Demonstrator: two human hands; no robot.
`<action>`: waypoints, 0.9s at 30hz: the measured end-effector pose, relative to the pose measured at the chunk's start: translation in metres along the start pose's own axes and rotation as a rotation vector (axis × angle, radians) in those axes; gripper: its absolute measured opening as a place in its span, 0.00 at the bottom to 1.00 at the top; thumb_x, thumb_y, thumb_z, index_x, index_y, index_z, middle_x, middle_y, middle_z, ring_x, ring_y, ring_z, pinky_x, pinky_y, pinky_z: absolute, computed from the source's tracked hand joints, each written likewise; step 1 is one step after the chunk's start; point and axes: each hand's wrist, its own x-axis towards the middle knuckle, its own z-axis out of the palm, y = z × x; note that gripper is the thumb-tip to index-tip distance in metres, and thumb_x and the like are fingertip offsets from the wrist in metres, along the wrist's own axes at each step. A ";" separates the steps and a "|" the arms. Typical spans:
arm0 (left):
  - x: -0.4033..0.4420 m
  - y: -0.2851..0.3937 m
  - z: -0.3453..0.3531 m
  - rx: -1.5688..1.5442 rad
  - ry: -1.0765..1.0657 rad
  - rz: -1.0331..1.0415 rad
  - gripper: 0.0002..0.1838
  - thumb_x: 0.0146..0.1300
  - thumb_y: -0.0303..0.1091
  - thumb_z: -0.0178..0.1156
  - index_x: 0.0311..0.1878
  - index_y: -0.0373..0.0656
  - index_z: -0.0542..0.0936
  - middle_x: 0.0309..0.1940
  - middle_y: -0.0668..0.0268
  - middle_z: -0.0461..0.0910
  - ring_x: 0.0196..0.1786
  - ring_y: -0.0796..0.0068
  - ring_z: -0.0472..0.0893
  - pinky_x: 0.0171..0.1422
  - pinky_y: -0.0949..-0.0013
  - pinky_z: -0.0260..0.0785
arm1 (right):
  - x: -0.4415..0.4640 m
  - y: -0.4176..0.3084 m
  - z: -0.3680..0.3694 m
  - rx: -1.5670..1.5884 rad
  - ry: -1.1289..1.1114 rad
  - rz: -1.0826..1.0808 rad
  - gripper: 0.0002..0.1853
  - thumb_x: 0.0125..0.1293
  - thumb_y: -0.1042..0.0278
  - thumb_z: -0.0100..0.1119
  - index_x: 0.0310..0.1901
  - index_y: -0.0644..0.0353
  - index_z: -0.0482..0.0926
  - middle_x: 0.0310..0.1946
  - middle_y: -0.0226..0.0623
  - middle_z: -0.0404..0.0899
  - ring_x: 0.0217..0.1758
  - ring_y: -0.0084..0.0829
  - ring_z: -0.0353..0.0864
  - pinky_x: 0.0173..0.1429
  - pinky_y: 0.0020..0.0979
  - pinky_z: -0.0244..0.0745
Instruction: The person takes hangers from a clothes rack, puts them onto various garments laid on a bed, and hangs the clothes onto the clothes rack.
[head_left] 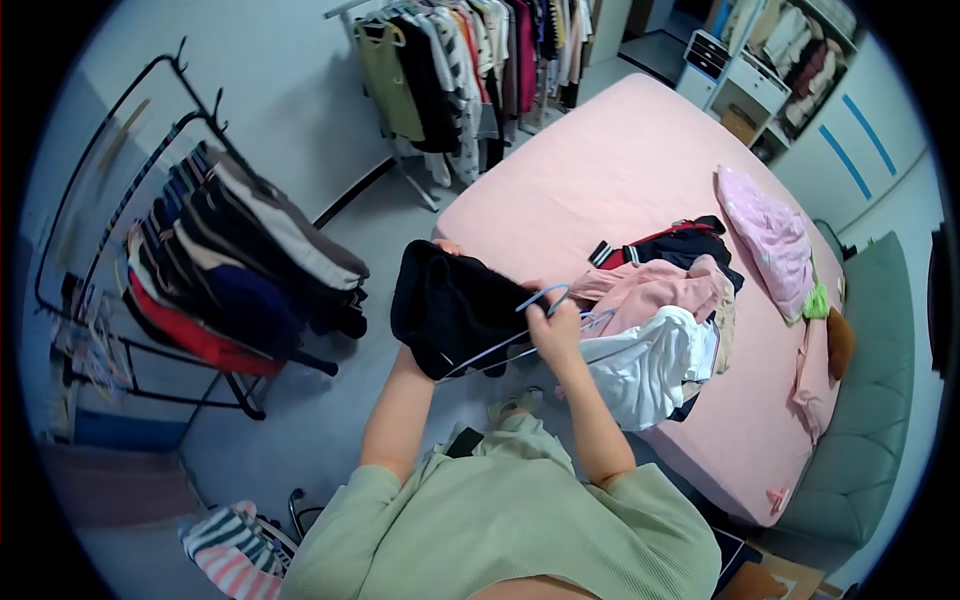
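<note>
A black garment (455, 305), its kind unclear from the way it is folded, hangs over my left hand (447, 246). Only a few fingertips of that hand show at the garment's upper edge; the palm is hidden beneath the cloth. My right hand (556, 325) is closed round a light-blue clothes hanger (543, 296), just right of the garment. The hanger's long lower bar reaches left to the garment's bottom edge. Close by on the bed, to the right, lie a white garment (645, 370) and a pink garment (660, 300) in a heap.
The pink-sheeted bed (590, 170) fills the right side, with a dark garment (685, 245) and a pink pillow (765, 240) on it. To the left stands a black rack (75, 220) with hung trousers (230, 260). A full clothes rail (470, 70) stands behind.
</note>
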 end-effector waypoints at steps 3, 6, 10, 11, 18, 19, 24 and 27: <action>-0.045 0.030 0.027 0.194 0.190 -0.155 0.09 0.65 0.37 0.48 0.41 0.43 0.73 0.38 0.65 0.74 0.43 0.71 0.73 0.54 0.66 0.66 | 0.000 -0.031 -0.003 0.005 -0.003 -0.022 0.12 0.51 0.71 0.49 0.37 0.62 0.77 0.21 0.46 0.74 0.25 0.39 0.76 0.32 0.34 0.69; -0.060 0.060 0.018 0.791 0.490 -0.231 0.11 0.65 0.37 0.48 0.44 0.42 0.74 0.37 0.68 0.76 0.42 0.74 0.76 0.52 0.67 0.68 | 0.005 -0.046 -0.001 0.087 0.030 -0.060 0.10 0.53 0.70 0.49 0.34 0.64 0.76 0.17 0.45 0.72 0.20 0.35 0.74 0.28 0.33 0.67; -0.098 0.087 -0.006 1.315 0.295 -0.432 0.16 0.64 0.43 0.53 0.51 0.47 0.72 0.43 0.73 0.73 0.47 0.83 0.72 0.49 0.72 0.65 | 0.011 -0.058 0.018 0.183 -0.040 -0.070 0.08 0.53 0.70 0.49 0.33 0.64 0.74 0.17 0.41 0.71 0.21 0.32 0.72 0.29 0.31 0.66; -0.108 0.089 -0.010 1.360 0.207 -0.486 0.19 0.64 0.43 0.55 0.54 0.45 0.70 0.46 0.73 0.72 0.48 0.82 0.71 0.50 0.74 0.64 | 0.007 -0.065 0.028 0.168 -0.056 -0.085 0.08 0.53 0.70 0.49 0.33 0.64 0.73 0.18 0.41 0.71 0.21 0.32 0.72 0.30 0.31 0.66; -0.173 0.081 -0.075 1.834 0.201 -0.209 0.32 0.49 0.29 0.64 0.60 0.41 0.68 0.50 0.57 0.76 0.55 0.66 0.74 0.58 0.64 0.65 | 0.005 -0.090 0.059 0.305 -0.087 -0.150 0.07 0.54 0.73 0.50 0.36 0.60 0.70 0.20 0.35 0.70 0.22 0.27 0.69 0.30 0.28 0.65; -0.180 0.078 -0.077 1.803 0.275 -0.078 0.28 0.45 0.28 0.60 0.55 0.41 0.72 0.47 0.52 0.77 0.52 0.55 0.76 0.55 0.62 0.68 | 0.007 -0.092 0.061 0.324 -0.084 -0.162 0.07 0.54 0.73 0.50 0.36 0.60 0.70 0.21 0.35 0.70 0.23 0.27 0.69 0.31 0.27 0.65; -0.205 0.090 -0.071 1.957 0.718 -0.113 0.23 0.47 0.26 0.55 0.50 0.47 0.77 0.40 0.53 0.80 0.47 0.53 0.78 0.51 0.62 0.69 | 0.027 -0.083 0.072 0.374 -0.043 -0.243 0.08 0.56 0.75 0.49 0.39 0.61 0.68 0.25 0.32 0.69 0.28 0.24 0.69 0.35 0.24 0.65; -0.209 0.115 -0.095 1.581 0.763 -0.129 0.18 0.50 0.29 0.55 0.47 0.41 0.79 0.35 0.58 0.82 0.39 0.67 0.80 0.46 0.67 0.68 | 0.038 -0.073 0.068 0.392 -0.056 -0.232 0.08 0.56 0.76 0.49 0.39 0.61 0.68 0.26 0.31 0.68 0.30 0.22 0.68 0.36 0.23 0.64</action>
